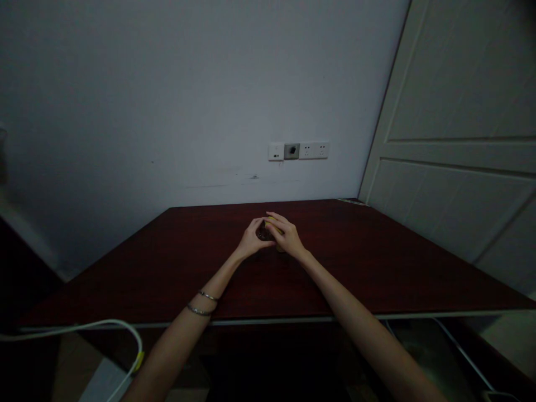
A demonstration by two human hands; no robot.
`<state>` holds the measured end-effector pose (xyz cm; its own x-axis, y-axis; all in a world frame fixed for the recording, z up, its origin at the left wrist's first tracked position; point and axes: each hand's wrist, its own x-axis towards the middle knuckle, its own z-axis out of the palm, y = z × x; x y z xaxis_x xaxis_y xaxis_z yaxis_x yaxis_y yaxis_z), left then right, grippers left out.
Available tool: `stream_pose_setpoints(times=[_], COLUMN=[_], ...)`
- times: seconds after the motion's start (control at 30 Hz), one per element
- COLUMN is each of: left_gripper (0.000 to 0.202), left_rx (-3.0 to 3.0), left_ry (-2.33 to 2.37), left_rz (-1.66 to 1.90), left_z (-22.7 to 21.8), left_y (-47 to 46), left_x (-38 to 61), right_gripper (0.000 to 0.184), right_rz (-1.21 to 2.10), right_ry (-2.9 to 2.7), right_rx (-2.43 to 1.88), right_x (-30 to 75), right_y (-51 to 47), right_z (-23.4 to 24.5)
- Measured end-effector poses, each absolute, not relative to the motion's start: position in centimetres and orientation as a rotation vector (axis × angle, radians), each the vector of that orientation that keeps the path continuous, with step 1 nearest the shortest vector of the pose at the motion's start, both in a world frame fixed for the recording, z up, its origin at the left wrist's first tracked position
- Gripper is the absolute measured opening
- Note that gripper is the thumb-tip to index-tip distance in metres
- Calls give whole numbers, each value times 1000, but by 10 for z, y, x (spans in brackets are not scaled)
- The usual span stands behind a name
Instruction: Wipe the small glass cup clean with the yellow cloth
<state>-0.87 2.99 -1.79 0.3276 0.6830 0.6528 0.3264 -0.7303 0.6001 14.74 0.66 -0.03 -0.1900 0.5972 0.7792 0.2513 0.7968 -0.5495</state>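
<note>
Over the middle of the table, my two hands meet around a small, dark, see-through jar (263, 232). My left hand (250, 240) curves round its left side, thumb toward me and fingers on the far side. A yellow, lid-like piece (274, 225) shows at the jar's upper right, under the fingers of my right hand (288, 237). My right fingers are closed over that piece. Much of both things is hidden by my hands, and the dim light blurs their detail. Whether the yellow piece is seated on the jar or apart from it, I cannot tell.
The dark red table (201, 268) reaches back to a pale wall (209, 100) with a row of sockets (307, 150). A white panelled door (460, 139) stands at the right. At the front left, a white cable (113, 322) loops by the table edge.
</note>
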Motion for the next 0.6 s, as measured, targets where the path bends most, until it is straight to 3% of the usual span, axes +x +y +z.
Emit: stream_pose_setpoints(times=[0.27, 0.6], left_gripper=[78, 64], left_rx=[2368, 2309], left_ry=[909, 986], left_rz=[1304, 1406], left_z=[-16, -19], left_y=[22, 28], left_x=[-4, -6], right_gripper=[29, 29], right_rz=[464, 170], right_ry=[-1550, -1920], right_rx=[-809, -621], right_x=[144, 147], right_y=[19, 4], right_z=[-5, 0])
